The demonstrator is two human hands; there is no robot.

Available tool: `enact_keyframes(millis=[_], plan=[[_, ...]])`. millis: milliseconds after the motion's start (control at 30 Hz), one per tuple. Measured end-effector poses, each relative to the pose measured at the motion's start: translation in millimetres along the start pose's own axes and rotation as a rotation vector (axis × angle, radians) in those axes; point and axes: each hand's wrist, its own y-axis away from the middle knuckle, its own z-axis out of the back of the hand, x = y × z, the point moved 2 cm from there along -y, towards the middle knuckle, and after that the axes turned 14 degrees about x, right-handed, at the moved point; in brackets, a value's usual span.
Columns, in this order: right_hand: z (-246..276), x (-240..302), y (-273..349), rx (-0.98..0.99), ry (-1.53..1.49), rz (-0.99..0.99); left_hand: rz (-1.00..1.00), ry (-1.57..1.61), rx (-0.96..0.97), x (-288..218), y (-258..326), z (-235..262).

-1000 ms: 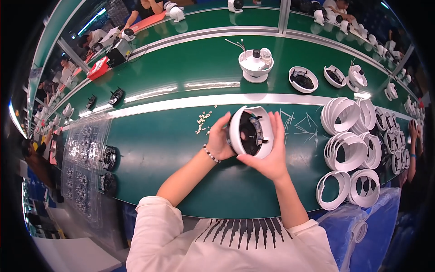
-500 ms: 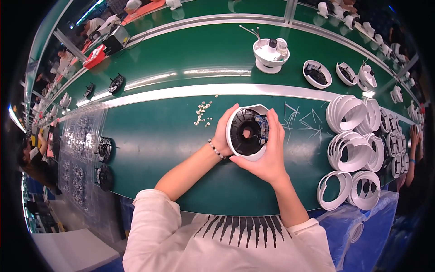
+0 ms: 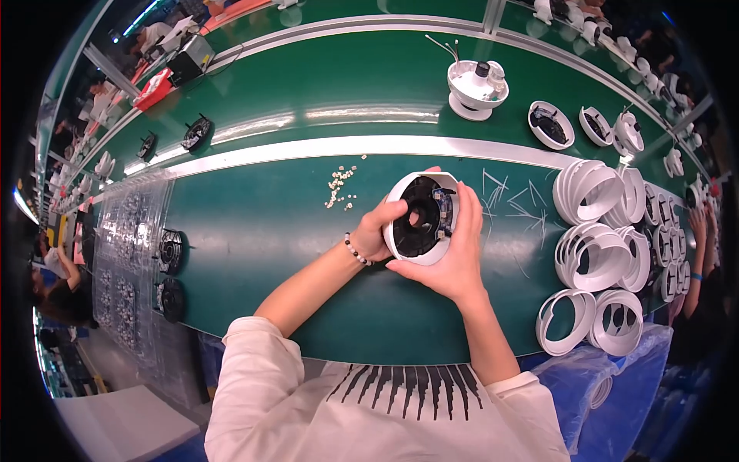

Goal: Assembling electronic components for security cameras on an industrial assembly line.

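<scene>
Between my two hands, above the bench, is a white round camera housing [image 3: 432,256] with a black ring-shaped insert [image 3: 412,242] inside it. A small blue circuit board [image 3: 443,212] sits at the insert's right side, and a round hole is in its middle. My left hand [image 3: 375,233] grips the housing's left side, its thumb laid over the rim onto the black insert beside the hole. Around the right side is my right hand [image 3: 459,262], thumb along the bottom edge and fingers up the outer wall. The fingers behind the housing are mostly hidden.
Small pale connectors [image 3: 337,185] lie scattered beyond my left hand, thin white strips [image 3: 526,214] to the right. Stacked white rings [image 3: 589,192] line the right side; clear trays [image 3: 127,262] are at left. Past a metal rail, a conveyor carries a white assembly [image 3: 477,86].
My left thumb has moved from the housing's outer side over the rim onto the black insert. The housing has turned slightly and shifted a little left. My right hand keeps its hold.
</scene>
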Motion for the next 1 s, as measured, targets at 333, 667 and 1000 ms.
enact_keyframes(millis=[333,667,1000], plan=[[2,-8,-3,0.018,-0.058,0.152,-0.001,0.003,-0.071,-4,3,0],[3,-10,-7,0.058,-0.052,0.115,-0.002,-0.040,-0.066,-4,1,-1],[-13,-3,1,-0.093,-0.040,0.070,-0.171,-0.192,-0.134,-4,-6,-13]])
